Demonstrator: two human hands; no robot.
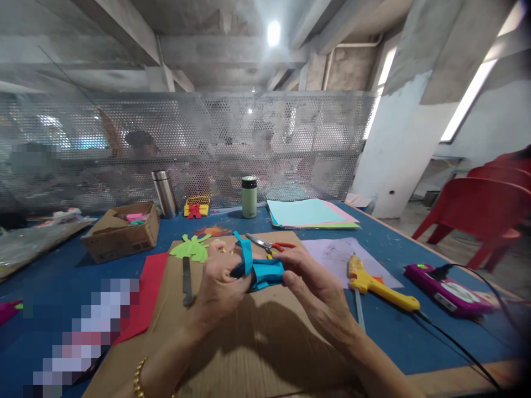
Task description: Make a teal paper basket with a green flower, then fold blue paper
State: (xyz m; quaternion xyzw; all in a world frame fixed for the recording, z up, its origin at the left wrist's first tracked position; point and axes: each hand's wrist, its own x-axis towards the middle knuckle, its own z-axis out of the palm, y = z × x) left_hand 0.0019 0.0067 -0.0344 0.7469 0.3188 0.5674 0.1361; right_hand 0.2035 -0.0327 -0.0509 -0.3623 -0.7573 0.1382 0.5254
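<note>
Between my two hands, above a sheet of brown cardboard (265,348), is a blue craft piece (267,272) of what looks like felt or foam sheet, with a strip standing up from it. My left hand (222,273) is closed round its left end, the thumb pressed along the near side. At the other end, the thumb and fingers of my right hand (309,279) pinch the piece. Just behind lie red-handled scissors (271,244). Left of my hands are a metal blade (187,282) and light green cut pieces (191,247).
A yellow glue gun (373,284) with a trailing cord lies on purple sheet (327,251) to the right, near a magenta power box (448,290). Behind stand a cardboard box (120,235), a steel flask (165,193), a green tumbler (249,198) and stacked coloured sheets (307,213). Red sheet (145,298) lies left.
</note>
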